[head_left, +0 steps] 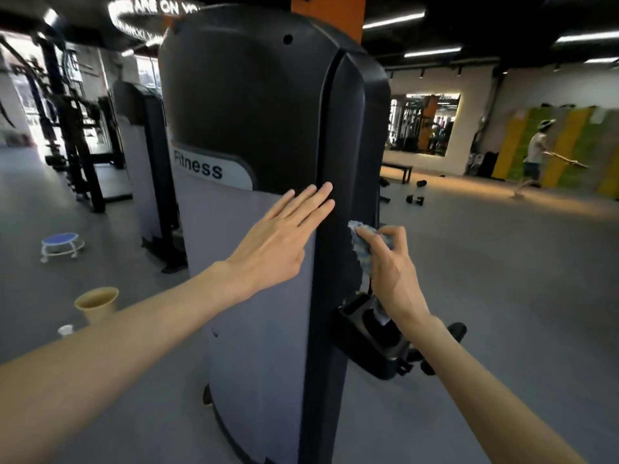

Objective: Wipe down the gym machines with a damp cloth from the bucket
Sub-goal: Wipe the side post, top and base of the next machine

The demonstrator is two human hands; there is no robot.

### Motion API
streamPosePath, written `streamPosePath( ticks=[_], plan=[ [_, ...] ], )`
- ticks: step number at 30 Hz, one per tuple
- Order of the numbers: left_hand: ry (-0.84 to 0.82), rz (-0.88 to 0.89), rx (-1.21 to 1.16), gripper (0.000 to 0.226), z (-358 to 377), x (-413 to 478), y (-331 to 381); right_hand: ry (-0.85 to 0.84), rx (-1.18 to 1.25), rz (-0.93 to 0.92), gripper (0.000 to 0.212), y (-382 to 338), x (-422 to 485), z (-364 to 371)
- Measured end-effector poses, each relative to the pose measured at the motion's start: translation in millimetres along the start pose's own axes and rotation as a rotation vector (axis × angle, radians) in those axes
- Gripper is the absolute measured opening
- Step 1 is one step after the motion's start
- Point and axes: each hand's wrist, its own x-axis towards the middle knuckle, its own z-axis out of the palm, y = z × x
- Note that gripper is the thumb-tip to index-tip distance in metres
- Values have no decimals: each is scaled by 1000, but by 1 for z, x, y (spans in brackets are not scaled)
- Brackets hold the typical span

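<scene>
cloth [361, 249], blue and bunched, is gripped in the right hand [393, 267] and pressed against the dark edge strip of a gym machine [248, 105] marked "fitness". the left hand [279, 236] lies open and flat on the machine's grey panel just left of the cloth, fingertips reaching the dark strip. a tan bucket [97, 304] stands on the floor [502, 296] well to the left, beyond the left forearm, near a small white cup [65, 329] and a blue-topped stool [62, 246].
</scene>
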Motion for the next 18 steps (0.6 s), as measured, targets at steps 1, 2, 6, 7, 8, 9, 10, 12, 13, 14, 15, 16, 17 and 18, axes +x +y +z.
streamPosePath(
  ticks=[1,2,6,7,8,9,10,12,13,14,15,16,17,18],
  plan=[
    [20,-9,30,81,-4,17,4,14,6,8,57,9,10,-12],
    [33,-25,61,80,-6,34,9,28,11,7,57,19,21,-23],
    [33,-98,204,78,-9,90,21,49,33,-54,52,74,62,-64],
    [29,-136,234,78,-10,104,25,54,48,-70,50,89,73,-72],
    [29,-177,252,77,-12,118,28,66,77,-84,47,102,84,-80],
    [28,-222,258,76,-14,130,31,83,113,-96,45,113,96,-86],
    [23,-272,258,76,-15,141,34,99,150,-112,44,121,108,-91],
    [22,-379,224,74,-17,158,35,109,238,-142,40,130,135,-96],
    [22,-420,201,72,-17,165,35,101,311,-137,35,130,149,-99],
    [23,-451,183,71,-16,170,34,87,368,-138,33,129,162,-98],
    [24,-479,175,70,-16,175,34,87,387,-162,34,127,173,-98],
    [24,-507,174,69,-16,179,33,98,383,-198,36,123,183,-95],
    [26,-536,185,69,-15,184,32,111,389,-234,38,121,193,-92],
    [28,-565,215,68,-15,190,31,121,419,-255,38,118,202,-90]
  ],
)
